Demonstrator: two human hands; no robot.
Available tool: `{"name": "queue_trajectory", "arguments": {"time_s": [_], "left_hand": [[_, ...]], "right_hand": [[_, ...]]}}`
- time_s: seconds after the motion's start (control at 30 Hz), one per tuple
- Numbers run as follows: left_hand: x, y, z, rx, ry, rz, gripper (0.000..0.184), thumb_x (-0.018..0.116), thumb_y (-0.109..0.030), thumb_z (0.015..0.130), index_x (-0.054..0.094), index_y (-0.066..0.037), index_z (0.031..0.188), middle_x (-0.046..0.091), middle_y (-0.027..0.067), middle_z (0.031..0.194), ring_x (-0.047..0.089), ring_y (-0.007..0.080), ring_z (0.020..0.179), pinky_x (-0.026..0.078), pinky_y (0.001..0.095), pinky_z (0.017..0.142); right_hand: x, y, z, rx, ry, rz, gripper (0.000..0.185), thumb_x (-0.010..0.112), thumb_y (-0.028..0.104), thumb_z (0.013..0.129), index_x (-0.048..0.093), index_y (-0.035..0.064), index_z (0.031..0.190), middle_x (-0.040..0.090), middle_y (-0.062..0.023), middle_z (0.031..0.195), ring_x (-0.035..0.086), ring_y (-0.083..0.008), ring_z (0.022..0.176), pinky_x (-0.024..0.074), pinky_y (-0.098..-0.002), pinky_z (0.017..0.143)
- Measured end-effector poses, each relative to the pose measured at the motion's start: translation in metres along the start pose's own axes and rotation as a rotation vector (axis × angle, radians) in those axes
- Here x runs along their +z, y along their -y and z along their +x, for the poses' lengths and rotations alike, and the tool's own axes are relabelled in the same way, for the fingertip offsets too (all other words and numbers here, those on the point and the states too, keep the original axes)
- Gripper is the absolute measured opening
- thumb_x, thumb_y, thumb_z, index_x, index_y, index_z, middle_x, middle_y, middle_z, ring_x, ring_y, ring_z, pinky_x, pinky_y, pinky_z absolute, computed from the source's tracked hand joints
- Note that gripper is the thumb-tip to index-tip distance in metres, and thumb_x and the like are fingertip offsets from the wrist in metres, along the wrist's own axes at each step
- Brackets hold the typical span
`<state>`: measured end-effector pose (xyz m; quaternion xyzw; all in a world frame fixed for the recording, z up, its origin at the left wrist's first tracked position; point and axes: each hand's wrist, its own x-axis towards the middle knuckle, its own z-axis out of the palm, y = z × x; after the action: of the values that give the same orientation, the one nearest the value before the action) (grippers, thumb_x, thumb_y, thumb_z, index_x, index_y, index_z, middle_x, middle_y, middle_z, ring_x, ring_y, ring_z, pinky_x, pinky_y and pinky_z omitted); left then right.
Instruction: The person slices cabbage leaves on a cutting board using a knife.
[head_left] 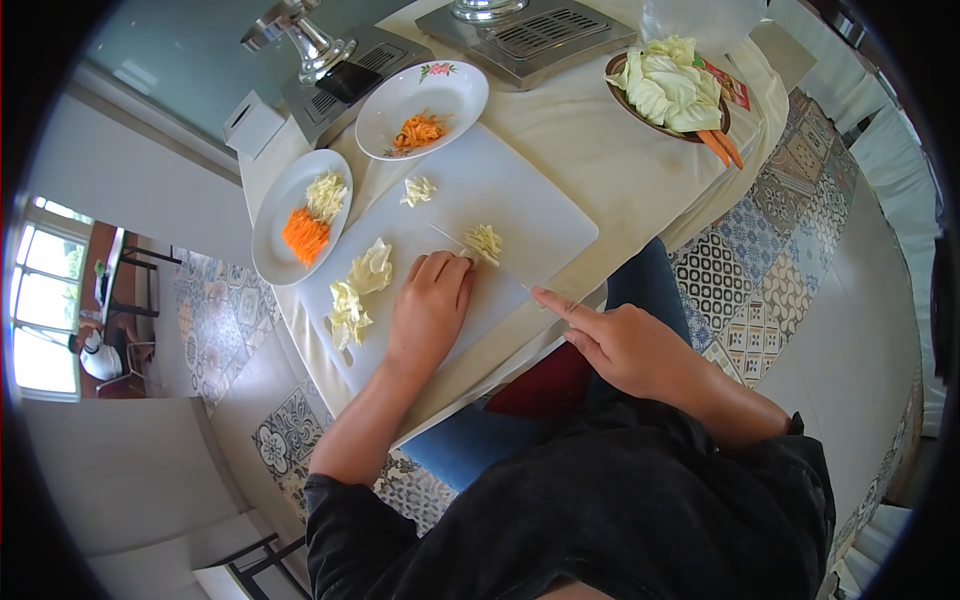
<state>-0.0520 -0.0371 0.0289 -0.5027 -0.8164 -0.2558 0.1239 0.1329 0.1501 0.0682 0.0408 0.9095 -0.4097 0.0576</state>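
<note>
My left hand (430,300) rests on the white cutting board (545,205) with its fingers curled down on a bit of cabbage, mostly hidden under the fingertips. In my right hand (625,340) is a knife (446,234), index finger stretched forward along it; its thin blade is hard to make out against the board and reaches past my left fingertips. Shredded cabbage (484,244) lies by the blade, and a smaller pile of cut cabbage (418,191) sits farther back. Left of my left hand are loose cabbage leaves (370,267).
An oval plate (268,222) holds shredded carrot (305,236) and shredded cabbage (326,196). Behind the board, a flowered bowl (472,88) contains orange shreds. At the right stands a brown bowl of cabbage leaves (668,88) with carrots (722,148). Metal stands (540,45) line the back.
</note>
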Motion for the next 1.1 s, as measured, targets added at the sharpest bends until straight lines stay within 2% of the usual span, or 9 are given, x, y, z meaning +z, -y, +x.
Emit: {"name": "queue_trajectory", "arguments": {"time_s": [0.5, 0.9, 1.1], "left_hand": [[0.000, 0.001, 0.000, -0.003, 0.001, 0.007, 0.010, 0.070, -0.002, 0.084, 0.062, -0.002, 0.089, 0.060, 0.0125, 0.090, 0.061, 0.0327, 0.085, 0.053, 0.0436, 0.074], [0.001, 0.000, 0.000, -0.005, -0.014, 0.000, 0.009, 0.070, -0.001, 0.083, 0.064, -0.001, 0.089, 0.061, 0.0123, 0.090, 0.061, 0.0321, 0.085, 0.053, 0.0427, 0.075], [0.001, 0.000, 0.000, 0.000, -0.016, 0.005, 0.009, 0.070, -0.001, 0.083, 0.064, -0.001, 0.090, 0.062, 0.0127, 0.092, 0.062, 0.0323, 0.086, 0.053, 0.0428, 0.075]], "right_hand": [[0.014, -0.007, 0.010, -0.056, -0.044, -0.057, 0.058, 0.052, 0.019, 0.099, 0.038, 0.0245, 0.155, 0.063, -0.0215, 0.065, 0.061, -0.0405, 0.057, 0.0508, -0.0518, 0.059], [-0.013, 0.009, 0.000, 0.044, 0.090, 0.086, 0.058, 0.052, 0.016, 0.100, 0.037, 0.0233, 0.155, 0.061, -0.0247, 0.066, 0.060, -0.0422, 0.059, 0.0503, -0.0500, 0.064], [-0.012, 0.009, 0.004, 0.079, 0.118, 0.022, 0.058, 0.052, 0.016, 0.099, 0.038, 0.0232, 0.155, 0.064, -0.0243, 0.071, 0.062, -0.0427, 0.062, 0.0517, -0.0501, 0.064]]}}
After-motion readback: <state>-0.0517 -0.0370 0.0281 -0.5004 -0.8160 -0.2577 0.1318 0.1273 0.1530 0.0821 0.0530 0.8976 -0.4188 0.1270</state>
